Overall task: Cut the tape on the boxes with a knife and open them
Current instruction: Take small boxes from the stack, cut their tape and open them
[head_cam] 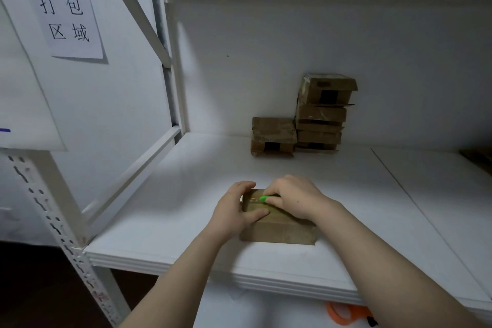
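A small brown cardboard box (279, 231) lies on the white shelf (170, 224) in front of me. My left hand (235, 210) grips its left end, fingers curled over the far edge and thumb on top. My right hand (295, 198) holds a green-handled knife (265, 198) against the taped top of the box. The blade itself is hidden under my fingers.
A short stack of brown boxes (273, 137) and a taller stack (323, 112) stand against the back wall. A paper sign (64, 5) hangs on the left panel. An orange tape roll (343, 314) lies below the shelf edge. A metal upright (61, 231) stands at the left.
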